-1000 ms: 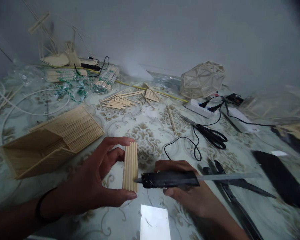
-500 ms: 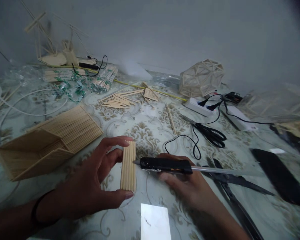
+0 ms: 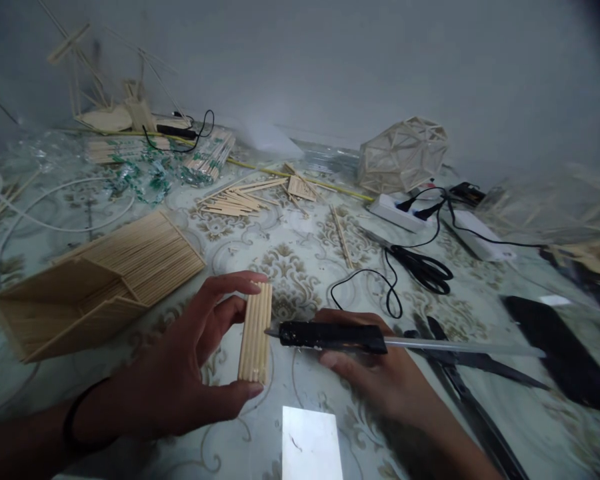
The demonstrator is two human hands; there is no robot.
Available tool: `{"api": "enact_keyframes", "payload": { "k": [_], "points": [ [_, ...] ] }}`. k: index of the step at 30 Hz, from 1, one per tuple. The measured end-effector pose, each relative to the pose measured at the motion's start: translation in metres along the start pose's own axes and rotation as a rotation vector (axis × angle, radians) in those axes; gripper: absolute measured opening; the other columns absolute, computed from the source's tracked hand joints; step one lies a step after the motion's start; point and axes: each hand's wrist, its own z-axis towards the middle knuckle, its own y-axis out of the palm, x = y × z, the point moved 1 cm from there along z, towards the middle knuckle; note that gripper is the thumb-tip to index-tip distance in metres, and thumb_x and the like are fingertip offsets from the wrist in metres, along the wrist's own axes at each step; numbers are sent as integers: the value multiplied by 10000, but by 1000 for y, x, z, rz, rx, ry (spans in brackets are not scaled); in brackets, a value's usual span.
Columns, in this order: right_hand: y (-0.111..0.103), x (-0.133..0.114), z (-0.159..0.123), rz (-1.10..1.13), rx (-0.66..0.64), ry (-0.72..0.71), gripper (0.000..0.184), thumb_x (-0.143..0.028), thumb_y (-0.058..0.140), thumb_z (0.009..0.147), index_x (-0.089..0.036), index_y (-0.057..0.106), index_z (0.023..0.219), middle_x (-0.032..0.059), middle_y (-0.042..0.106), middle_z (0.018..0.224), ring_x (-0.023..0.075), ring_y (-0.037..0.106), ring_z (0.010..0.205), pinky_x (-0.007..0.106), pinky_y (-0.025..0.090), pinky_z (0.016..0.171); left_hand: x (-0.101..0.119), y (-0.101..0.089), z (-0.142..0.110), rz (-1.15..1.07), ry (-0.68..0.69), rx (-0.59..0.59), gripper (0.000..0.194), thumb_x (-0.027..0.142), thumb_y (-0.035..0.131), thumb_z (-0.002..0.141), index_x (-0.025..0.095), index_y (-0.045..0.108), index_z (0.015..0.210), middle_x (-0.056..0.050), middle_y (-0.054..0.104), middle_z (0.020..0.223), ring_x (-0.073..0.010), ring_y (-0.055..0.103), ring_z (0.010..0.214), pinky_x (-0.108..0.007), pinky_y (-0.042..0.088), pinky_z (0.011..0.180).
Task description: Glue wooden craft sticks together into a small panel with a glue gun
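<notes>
Between its thumb and fingertips, my left hand [image 3: 180, 363] pinches a small panel of wooden sticks [image 3: 256, 333] by its two ends, holding it nearly upright in view. My right hand [image 3: 370, 373] is closed round a black hot glue gun [image 3: 333, 337], with a long translucent glue stick [image 3: 460, 345] coming out of its back. The gun's nozzle points left and meets the panel's right edge, around mid-height. Its handle is hidden by my right hand. On the left lies a larger box-like piece made of sticks [image 3: 100, 280].
Black scissors [image 3: 423, 267] and black-handled cutters [image 3: 455, 373] lie at the right, near a dark phone [image 3: 555, 347]. Loose sticks [image 3: 237, 200] lie beyond my hands. Behind are a white power strip [image 3: 400, 212] and a geometric stick frame [image 3: 405, 153].
The glue gun's nozzle has shifted slightly left and down against the panel. The panel's lower end has tipped a little to the left. Both hands keep their grips.
</notes>
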Motion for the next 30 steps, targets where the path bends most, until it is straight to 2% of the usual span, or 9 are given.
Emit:
{"api": "enact_keyframes", "payload": {
  "k": [4, 8, 12, 17, 20, 23, 30],
  "points": [
    [1, 1, -1, 21, 37, 31, 444, -727, 750, 970, -297, 851, 924, 56, 843, 814, 295, 786, 742, 414, 604, 681, 0, 0, 0, 5, 31, -10, 820, 90, 872, 874, 451, 509, 1514, -1, 408, 1751, -280, 355, 1715, -494, 249, 1425],
    [1, 6, -2, 14, 48, 21, 290, -585, 781, 987, -303, 844, 958, 47, 839, 823, 295, 783, 745, 406, 603, 678, 1, 2, 2, 22, 42, -10, 810, 41, 819, 879, 450, 519, 1510, -7, 421, 1747, -303, 319, 1732, -553, 257, 1429],
    [1, 9, 0, 3, 37, 15, 145, -415, 772, 984, -285, 832, 961, 36, 838, 836, 282, 785, 753, 382, 604, 684, 0, 2, 2, 13, 44, -19, 821, 19, 803, 879, 443, 516, 1521, -14, 386, 1776, -314, 266, 1750, -537, 272, 1431],
    [2, 8, 1, 4, 54, 31, 192, -469, 792, 973, -283, 834, 953, 44, 844, 836, 294, 788, 760, 394, 618, 698, -4, 0, 0, -2, 53, -44, 802, 49, 806, 922, 450, 501, 1546, 0, 360, 1785, -285, 174, 1774, -504, 233, 1447],
    [2, 7, 1, 15, 64, 33, 142, -415, 803, 966, -276, 831, 972, 34, 848, 851, 276, 788, 774, 380, 612, 715, -6, -1, -1, -8, 56, -55, 784, 65, 796, 946, 451, 489, 1556, 3, 344, 1793, -284, 133, 1782, -502, 220, 1454],
    [2, 7, 1, 13, 57, 30, 135, -389, 804, 961, -256, 827, 966, 29, 848, 847, 257, 785, 767, 358, 604, 707, -5, -1, -1, -15, 48, -65, 761, 96, 804, 961, 455, 486, 1551, 9, 326, 1803, -287, 137, 1780, -502, 227, 1453],
    [2, 6, 1, -7, 98, 31, 186, -455, 813, 966, -272, 837, 950, 35, 855, 847, 273, 787, 776, 378, 601, 722, -4, -1, 1, -1, 40, -68, 783, 88, 819, 943, 468, 496, 1546, 10, 338, 1805, -301, 173, 1775, -515, 252, 1446]
  ]
}}
